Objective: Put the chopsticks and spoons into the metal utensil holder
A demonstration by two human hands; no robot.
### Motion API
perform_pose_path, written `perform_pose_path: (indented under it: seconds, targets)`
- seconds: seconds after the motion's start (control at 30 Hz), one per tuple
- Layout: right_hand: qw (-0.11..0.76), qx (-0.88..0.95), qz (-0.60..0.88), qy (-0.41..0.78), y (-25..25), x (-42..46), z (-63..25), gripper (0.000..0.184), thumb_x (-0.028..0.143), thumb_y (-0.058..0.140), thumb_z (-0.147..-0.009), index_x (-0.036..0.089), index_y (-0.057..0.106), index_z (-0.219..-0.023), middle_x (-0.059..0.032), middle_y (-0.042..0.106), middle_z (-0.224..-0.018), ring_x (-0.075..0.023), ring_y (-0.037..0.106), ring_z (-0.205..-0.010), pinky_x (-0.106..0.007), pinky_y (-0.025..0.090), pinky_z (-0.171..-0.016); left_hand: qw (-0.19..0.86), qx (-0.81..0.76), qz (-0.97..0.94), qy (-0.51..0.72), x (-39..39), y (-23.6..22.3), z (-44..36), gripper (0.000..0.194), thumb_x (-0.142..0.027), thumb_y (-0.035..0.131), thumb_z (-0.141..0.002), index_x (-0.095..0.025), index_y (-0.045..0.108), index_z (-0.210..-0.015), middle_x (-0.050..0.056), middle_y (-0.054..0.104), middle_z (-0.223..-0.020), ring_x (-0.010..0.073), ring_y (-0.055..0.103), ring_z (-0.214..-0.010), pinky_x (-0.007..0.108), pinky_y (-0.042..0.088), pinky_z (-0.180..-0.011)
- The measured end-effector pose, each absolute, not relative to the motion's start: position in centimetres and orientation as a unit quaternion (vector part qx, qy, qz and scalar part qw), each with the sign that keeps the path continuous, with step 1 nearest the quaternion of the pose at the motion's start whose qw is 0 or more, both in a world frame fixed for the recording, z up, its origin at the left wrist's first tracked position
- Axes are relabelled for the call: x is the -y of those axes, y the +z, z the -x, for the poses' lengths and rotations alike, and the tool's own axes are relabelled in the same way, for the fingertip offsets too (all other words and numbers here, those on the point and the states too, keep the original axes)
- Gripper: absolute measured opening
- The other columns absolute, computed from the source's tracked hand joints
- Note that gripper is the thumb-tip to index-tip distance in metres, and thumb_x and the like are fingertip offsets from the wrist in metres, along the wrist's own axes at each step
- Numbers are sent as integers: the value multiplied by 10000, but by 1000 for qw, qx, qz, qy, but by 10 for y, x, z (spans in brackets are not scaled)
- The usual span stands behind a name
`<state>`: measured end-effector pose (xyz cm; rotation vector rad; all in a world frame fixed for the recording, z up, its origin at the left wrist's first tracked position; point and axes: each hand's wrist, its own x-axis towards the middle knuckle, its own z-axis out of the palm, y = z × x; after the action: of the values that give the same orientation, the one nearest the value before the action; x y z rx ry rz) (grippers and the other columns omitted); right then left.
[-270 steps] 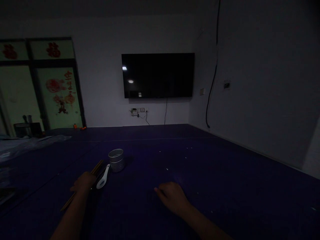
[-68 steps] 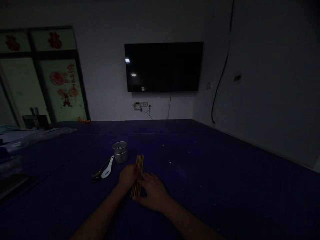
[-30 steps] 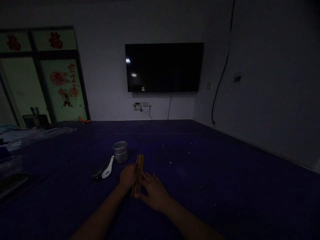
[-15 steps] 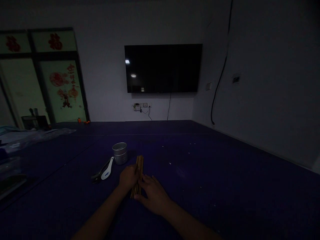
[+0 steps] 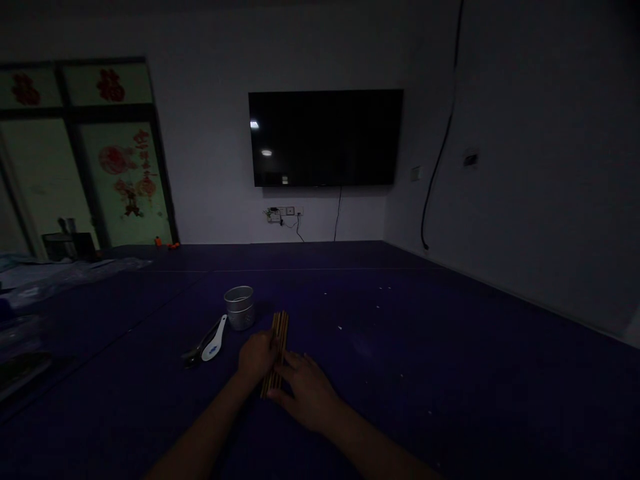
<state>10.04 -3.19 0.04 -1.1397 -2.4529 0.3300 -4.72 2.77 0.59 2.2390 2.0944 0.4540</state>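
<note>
Several wooden chopsticks (image 5: 281, 325) lie bundled side by side on the dark blue surface, far ends pointing away from me. My left hand (image 5: 257, 356) is closed around the bundle's left side. My right hand (image 5: 309, 392) holds it from the right, thumb at the near end and fingertips against the sticks; the bundle's middle is partly hidden. To the left lies a white soup spoon (image 5: 214, 343) with a blue mark in its bowl. Dark metal cutlery (image 5: 196, 353), its kind unclear in the dim light, lies beside the spoon. A grey metal cup (image 5: 240, 309) stands upright behind them.
White crumbs (image 5: 340, 327) dot the blue surface (image 5: 450, 373) on the right. Clear plastic sheeting (image 5: 75, 275) and a dark flat tray-like object (image 5: 23, 375) lie at the left. Orange items (image 5: 173, 246) sit by the back wall beneath a television (image 5: 325, 138).
Nine seconds ago my left hand had the chopsticks left of the spoon and my right hand was apart from them. The bundle is now right of the cup, with both hands on it, barely moving lately.
</note>
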Motion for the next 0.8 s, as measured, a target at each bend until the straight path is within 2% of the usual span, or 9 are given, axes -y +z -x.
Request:
perform_pose_path:
  seconds: [0.13,0.3,0.43,0.8]
  targets:
    - [206,880,412,117,2,35,-99,464,475,478,-863,244,517,-1264,-98,439,-1393,-284,422,-1245,-489,285,-1044,15,-680,-719,142,-27,6,47,327,-305,325,-920,-177,602,-1040,83,674,-1037,194,622,-961,266,429,-753]
    - [217,876,414,117,2,35,-99,494,459,503,-853,252,472,-1300,-88,451,-1384,-277,438,-1232,-468,293,-1043,23,-671,-726,146,-25,8,48,339,-333,324,-925,-180,598,-1054,89,674,-1030,188,626,-949,256,423,-738]
    - [207,871,428,121,-1,31,-99,603,473,502,-845,215,380,-1377,-122,419,-1406,-296,397,-1265,-489,275,-1049,21,-660,-735,155,-24,7,49,363,-376,332,-920,-175,592,-1076,97,667,-1048,201,622,-961,265,426,-749]
    - [189,878,424,115,-7,25,-101,608,494,383,-895,173,330,-1408,-139,358,-1444,-282,292,-1335,-513,222,-1074,17,-667,-731,142,-25,7,47,344,-351,332,-917,-176,600,-1042,97,663,-1057,189,621,-950,257,432,-744]
